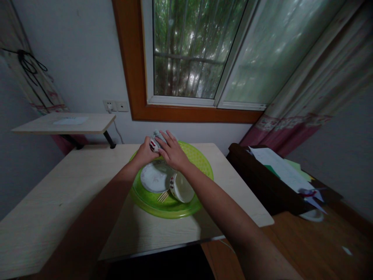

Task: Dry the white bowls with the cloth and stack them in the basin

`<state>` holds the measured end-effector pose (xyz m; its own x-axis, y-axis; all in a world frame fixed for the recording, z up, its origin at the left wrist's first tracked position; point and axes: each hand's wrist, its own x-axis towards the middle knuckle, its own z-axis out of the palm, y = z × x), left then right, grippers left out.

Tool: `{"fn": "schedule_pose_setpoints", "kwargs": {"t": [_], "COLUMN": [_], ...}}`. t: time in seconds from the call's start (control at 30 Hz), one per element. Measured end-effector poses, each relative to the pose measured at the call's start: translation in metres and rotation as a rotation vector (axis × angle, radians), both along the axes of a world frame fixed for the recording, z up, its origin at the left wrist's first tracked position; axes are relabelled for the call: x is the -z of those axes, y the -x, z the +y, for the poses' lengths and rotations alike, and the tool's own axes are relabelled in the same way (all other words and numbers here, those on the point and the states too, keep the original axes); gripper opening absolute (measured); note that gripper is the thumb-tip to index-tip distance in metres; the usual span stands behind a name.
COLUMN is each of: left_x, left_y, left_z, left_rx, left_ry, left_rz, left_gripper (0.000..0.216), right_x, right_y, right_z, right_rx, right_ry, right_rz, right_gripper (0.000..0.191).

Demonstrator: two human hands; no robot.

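Note:
A round green basin [201,163] sits on a pale wooden table [64,198]. Over its far rim my left hand [145,152] grips a small bowl with red marks [152,146]. My right hand [171,151] presses a grey cloth [162,135] onto that bowl, fingers curled over it. Inside the basin lie a white plate [154,177], a white bowl on its side [182,188] and pale chopsticks [163,196].
A small wall shelf [64,123] hangs at the left with a socket [115,105] beside it. A window [189,50] is straight ahead, a curtain [309,97] to the right. A dark cabinet with papers [279,171] stands right of the table.

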<state>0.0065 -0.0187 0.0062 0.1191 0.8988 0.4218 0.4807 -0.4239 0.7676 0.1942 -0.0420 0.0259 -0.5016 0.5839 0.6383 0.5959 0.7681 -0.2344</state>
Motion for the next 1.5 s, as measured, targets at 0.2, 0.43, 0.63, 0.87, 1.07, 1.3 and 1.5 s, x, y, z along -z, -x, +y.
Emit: {"fn": "schedule_pose_setpoints", "kwargs": {"t": [0.2, 0.43, 0.63, 0.87, 1.07, 1.3, 1.5], "left_x": [0.002, 0.007, 0.014, 0.011, 0.009, 0.003, -0.001], "left_y": [0.001, 0.007, 0.005, 0.003, 0.001, 0.001, 0.003], "left_z": [0.005, 0.015, 0.019, 0.014, 0.009, 0.003, 0.001], "left_rx": [0.015, 0.036, 0.085, 0.045, 0.016, -0.076, -0.11], "left_ry": [0.043, 0.013, 0.022, -0.033, -0.078, -0.03, -0.014], "left_rz": [-0.17, -0.38, -0.396, -0.258, -0.107, 0.007, 0.072], "left_gripper": [0.061, 0.066, 0.071, 0.077, 0.071, 0.062, 0.059], "right_x": [0.012, 0.016, 0.022, 0.017, 0.012, 0.0, -0.009], "right_y": [-0.012, -0.012, -0.015, -0.023, -0.029, -0.016, 0.001], "right_z": [0.018, 0.018, 0.024, 0.026, 0.023, 0.005, -0.011], "right_rx": [-0.023, -0.106, -0.065, -0.016, -0.022, 0.0, 0.046], "right_ry": [0.267, 0.513, 0.464, 0.193, 0.134, -0.064, -0.109], "right_rz": [0.417, 0.643, 0.667, 0.413, 0.226, -0.003, -0.171], "right_gripper": [0.069, 0.097, 0.091, 0.072, 0.066, 0.066, 0.054]}}
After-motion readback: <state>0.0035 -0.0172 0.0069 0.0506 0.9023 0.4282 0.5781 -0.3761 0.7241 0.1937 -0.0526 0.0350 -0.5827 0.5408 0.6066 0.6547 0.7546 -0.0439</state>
